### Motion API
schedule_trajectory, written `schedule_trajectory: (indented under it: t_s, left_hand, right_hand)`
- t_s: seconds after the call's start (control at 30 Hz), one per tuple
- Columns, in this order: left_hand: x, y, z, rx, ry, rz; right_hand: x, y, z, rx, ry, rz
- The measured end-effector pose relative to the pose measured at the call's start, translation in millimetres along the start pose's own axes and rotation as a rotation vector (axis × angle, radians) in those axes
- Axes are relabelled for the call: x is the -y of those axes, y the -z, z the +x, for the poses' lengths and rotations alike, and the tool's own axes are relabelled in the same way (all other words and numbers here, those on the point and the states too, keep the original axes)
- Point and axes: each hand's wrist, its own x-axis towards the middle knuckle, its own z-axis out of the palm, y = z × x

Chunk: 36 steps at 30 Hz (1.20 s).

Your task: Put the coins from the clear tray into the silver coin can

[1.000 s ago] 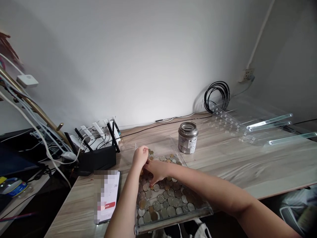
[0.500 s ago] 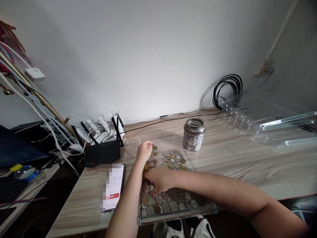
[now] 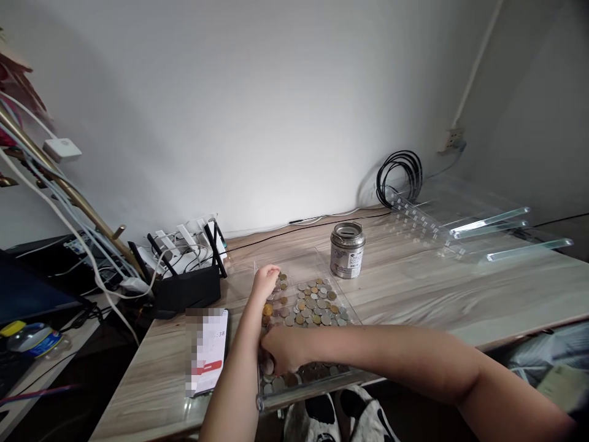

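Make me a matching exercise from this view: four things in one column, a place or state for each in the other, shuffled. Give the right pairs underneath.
Things
1. right hand
2. tin
3. phone
4. black cable

Places and states
A. in loops close to the wall
B. over coins in the clear tray
C. lying screen up on the desk, left of the tray
D. silvery, standing near the tray's far right corner

Pairs: 1-B, 2-D, 3-C, 4-A
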Motion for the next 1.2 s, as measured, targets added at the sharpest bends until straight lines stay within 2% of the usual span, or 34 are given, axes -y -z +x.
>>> schedule_trajectory:
  t_s: [0.1,0.17,0.27,0.37,0.4,0.47,0.53,0.57,0.6,0.73,0.83,0.93,1.03,1.2]
  left_hand:
    - [0.1,1.2,-0.7,0.152,0.149,-0.383]
    - [1.1,1.1,-1.5,0.278,0.237,-0.503]
    - [2.7,-1.4,-4.2,0.466,0.353,-0.488]
    - [3.2,-3.9,-6.8,0.623,0.433,-0.466]
    - [3.0,-3.9,-6.9,0.632,0.456,-0.482]
    - [2.3,-2.5,-5.7,0.578,0.476,-0.556]
    - [1.1,0.4,-3.2,0.511,0.465,-0.654]
    - [0.2,2.1,-1.9,0.495,0.456,-0.696]
    - [-0.7,3.8,-0.8,0.49,0.448,-0.73]
    - [-3.4,9.2,2.1,0.444,0.414,-0.877]
    - [-2.6,12.6,3.9,0.364,0.392,-0.991]
    - [-0.6,16.3,5.1,0.267,0.367,-1.082]
    - [-0.5,19.0,4.2,0.196,0.346,-1.131]
    - [-2.9,15.7,2.4,0.166,0.351,-1.135]
  right_hand:
    - [-8.6,6.6,-14.6,0.103,-0.045,0.097]
    - [-21.6,19.2,-24.7,0.084,-0.143,0.192]
    - [-45.7,44.7,-31.7,-0.136,-0.343,0.124]
    - [-63.9,66.2,-29.4,-0.362,-0.425,0.064]
    - [-67.5,70.8,-28.6,-0.414,-0.426,0.083]
    - [-72.6,75.3,-30.8,-0.535,-0.417,0.114]
    - [-77.2,72.3,-39.9,-0.649,-0.437,0.071]
    - [-79.8,67.7,-47.0,-0.664,-0.455,0.029]
    - [-82.7,61.0,-55.1,-0.632,-0.467,-0.014]
    - [-90.8,22.7,-86.1,-0.328,-0.391,-0.085]
    - [-87.9,3.6,-95.1,-0.266,-0.368,-0.065]
    - [-80.6,3.8,-91.4,-0.205,-0.425,0.023]
    - [-72.7,9.7,-85.1,-0.087,-0.43,0.089]
    - [-62.4,1.4,-86.8,-0.025,-0.4,0.156]
